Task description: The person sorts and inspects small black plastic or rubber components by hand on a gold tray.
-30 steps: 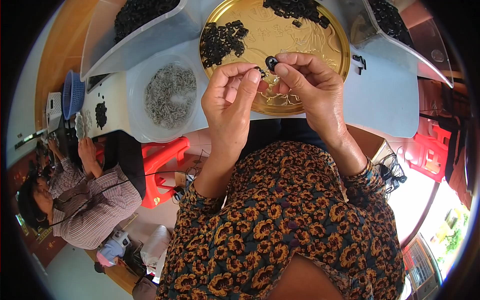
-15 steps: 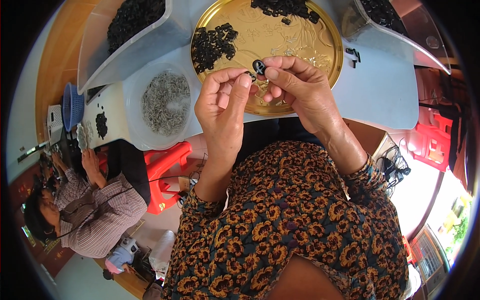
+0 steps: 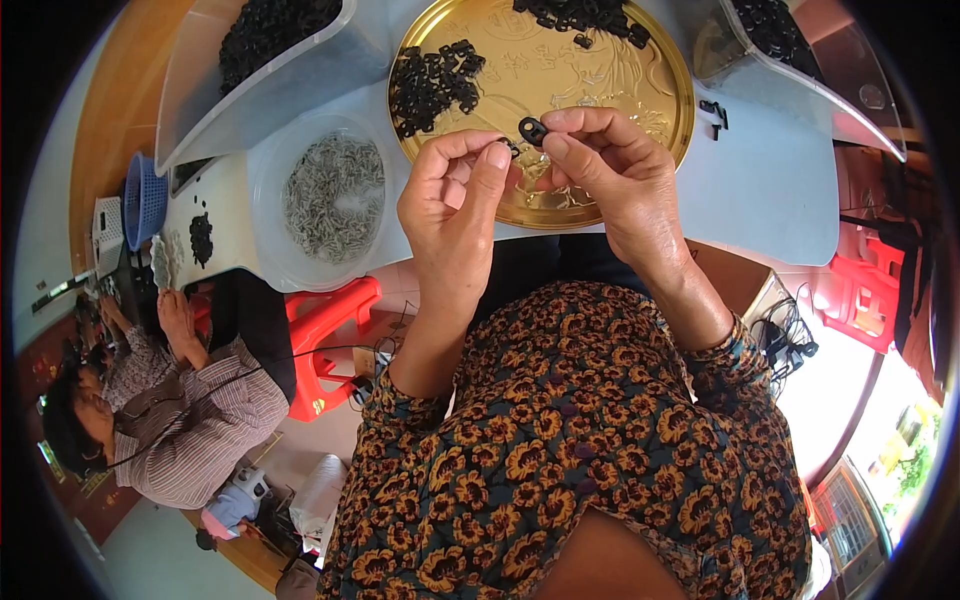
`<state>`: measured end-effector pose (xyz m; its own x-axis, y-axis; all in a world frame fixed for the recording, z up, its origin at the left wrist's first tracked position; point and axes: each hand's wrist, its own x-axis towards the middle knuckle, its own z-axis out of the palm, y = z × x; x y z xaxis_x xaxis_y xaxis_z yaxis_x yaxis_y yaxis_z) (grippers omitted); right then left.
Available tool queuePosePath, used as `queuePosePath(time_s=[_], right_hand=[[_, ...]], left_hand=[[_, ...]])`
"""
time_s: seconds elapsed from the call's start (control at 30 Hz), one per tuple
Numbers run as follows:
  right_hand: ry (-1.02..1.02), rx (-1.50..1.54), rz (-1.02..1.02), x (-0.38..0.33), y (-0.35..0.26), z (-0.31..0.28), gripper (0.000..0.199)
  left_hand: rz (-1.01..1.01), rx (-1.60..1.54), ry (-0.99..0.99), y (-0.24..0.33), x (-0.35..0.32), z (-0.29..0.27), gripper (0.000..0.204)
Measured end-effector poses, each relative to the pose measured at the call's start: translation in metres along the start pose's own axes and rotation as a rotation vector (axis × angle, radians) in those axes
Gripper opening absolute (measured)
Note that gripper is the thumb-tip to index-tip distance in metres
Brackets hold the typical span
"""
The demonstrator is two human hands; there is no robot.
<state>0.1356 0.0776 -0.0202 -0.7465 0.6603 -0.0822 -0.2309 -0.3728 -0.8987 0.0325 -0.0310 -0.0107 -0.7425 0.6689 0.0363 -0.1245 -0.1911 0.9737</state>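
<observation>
Between thumb and forefinger, my right hand (image 3: pixel 632 180) pinches a small black oval plastic piece (image 3: pixel 533 130) with a round hole at one end. Close beside it, my left hand (image 3: pixel 455 205) is closed on another small black piece (image 3: pixel 513 148), mostly hidden by the fingertips. The two pieces are apart. Both hands are raised over the near edge of a round gold tray (image 3: pixel 520 85). On the tray lie a pile of black plastic parts (image 3: pixel 437 87) at the left and another black pile (image 3: pixel 590 18) at the far side.
A clear round tub (image 3: pixel 268 225) of small silvery metal pins (image 3: pixel 335 200) stands left of the tray. Clear bins (image 3: pixel 285 90) of black parts flank it. A few black pieces (image 3: pixel 716 115) lie right. A co-worker (image 3: pixel 200 420) sits left, near a red stool (image 3: pixel 330 345).
The oval piece in my right hand has turned, so its holed face shows differently. My hands stay close together, the right one slightly farther right; the whole view has shifted a little.
</observation>
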Motion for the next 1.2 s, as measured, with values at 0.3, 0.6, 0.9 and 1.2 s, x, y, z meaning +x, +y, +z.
queuePosePath(time_s=[0.3,0.6,0.9,1.2], right_hand=[[0.006,-0.021,0.011,0.006,-0.006,0.001,0.020],[-0.077,0.634,0.366,0.016,-0.003,-0.007,0.024],[-0.083,0.632,0.379,0.017,-0.009,0.000,0.025],[0.081,-0.038,0.049,0.013,-0.001,0.006,0.021]], left_hand=[[0.013,-0.018,-0.008,0.002,0.003,0.005,0.015],[-0.007,-0.133,-0.008,-0.001,0.005,0.002,0.014],[0.042,-0.188,-0.033,0.002,0.007,-0.001,0.014],[0.016,-0.212,-0.085,-0.003,0.007,0.003,0.014]])
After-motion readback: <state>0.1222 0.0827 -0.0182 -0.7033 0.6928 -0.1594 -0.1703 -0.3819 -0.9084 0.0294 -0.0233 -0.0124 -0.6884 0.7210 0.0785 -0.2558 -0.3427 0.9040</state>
